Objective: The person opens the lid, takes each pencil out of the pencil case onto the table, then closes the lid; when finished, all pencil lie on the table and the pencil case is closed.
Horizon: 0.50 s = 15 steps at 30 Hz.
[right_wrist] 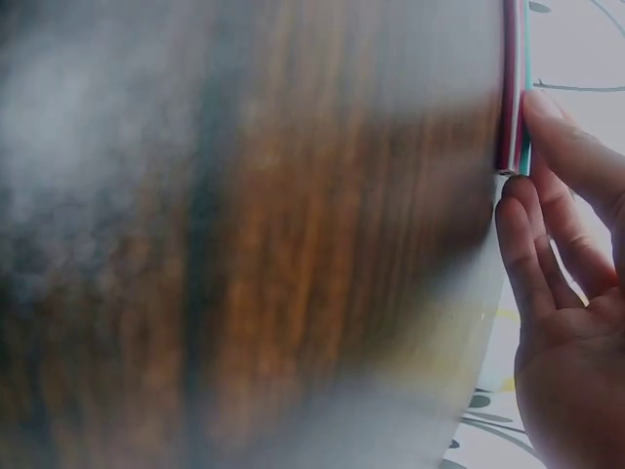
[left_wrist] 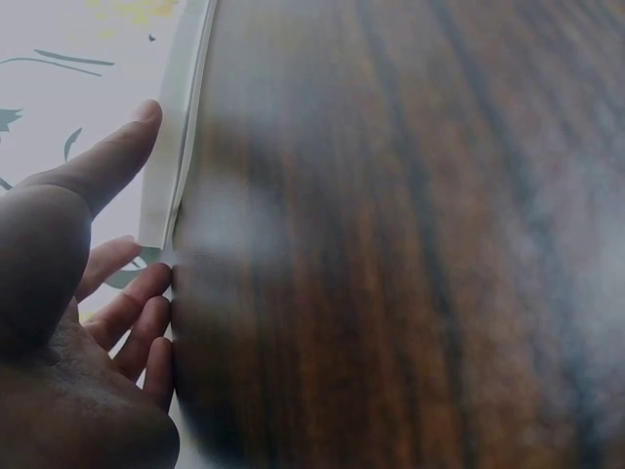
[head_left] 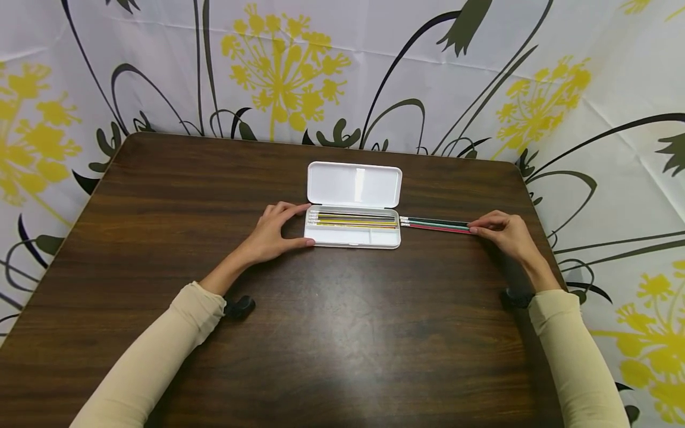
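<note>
A white pencil case [head_left: 337, 238] lies on the table with its lid [head_left: 332, 183] raised at the back. Several pencils [head_left: 353, 220], yellow and dark, lie inside. My left hand [head_left: 270, 233] holds the case's left end, index finger at the back corner and thumb at the front corner. To the right of the case, a small row of black, green and red pencils [head_left: 436, 224] lies on the table, white ends toward the case. Their right ends are between the thumb and fingers of my right hand [head_left: 500, 232]. The right wrist view shows the red pencil [right_wrist: 512, 88] beside the thumb.
A brown wood-grain table [head_left: 321, 345] extends around the case. Behind it and along the right side hangs a white curtain [head_left: 374, 71] with yellow and dark green plant prints. Dark wrist bands [head_left: 241, 307] are on both wrists.
</note>
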Each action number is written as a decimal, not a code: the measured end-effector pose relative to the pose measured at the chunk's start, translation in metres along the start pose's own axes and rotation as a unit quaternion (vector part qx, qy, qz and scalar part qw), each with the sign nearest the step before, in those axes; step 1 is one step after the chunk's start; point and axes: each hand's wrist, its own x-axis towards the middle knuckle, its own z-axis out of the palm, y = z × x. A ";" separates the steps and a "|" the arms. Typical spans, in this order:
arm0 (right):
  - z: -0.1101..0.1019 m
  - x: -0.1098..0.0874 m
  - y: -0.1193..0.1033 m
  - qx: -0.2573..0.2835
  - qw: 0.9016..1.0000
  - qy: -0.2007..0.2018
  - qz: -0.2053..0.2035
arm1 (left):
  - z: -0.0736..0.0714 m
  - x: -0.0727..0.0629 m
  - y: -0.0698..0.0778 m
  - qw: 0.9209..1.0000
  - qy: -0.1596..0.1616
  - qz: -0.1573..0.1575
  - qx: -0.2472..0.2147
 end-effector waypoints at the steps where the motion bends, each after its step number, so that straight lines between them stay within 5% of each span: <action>1: 0.000 0.000 -0.001 -0.001 1.000 -0.001 0.002 | 0.000 0.000 0.000 1.000 0.001 0.000 0.000; 9: 0.000 0.002 -0.012 0.021 1.000 0.014 0.018 | 0.000 0.001 0.003 1.000 0.004 0.010 0.002; 15: 0.029 0.024 -0.021 0.061 0.998 0.016 0.012 | 0.000 0.000 0.002 1.000 0.004 0.003 0.002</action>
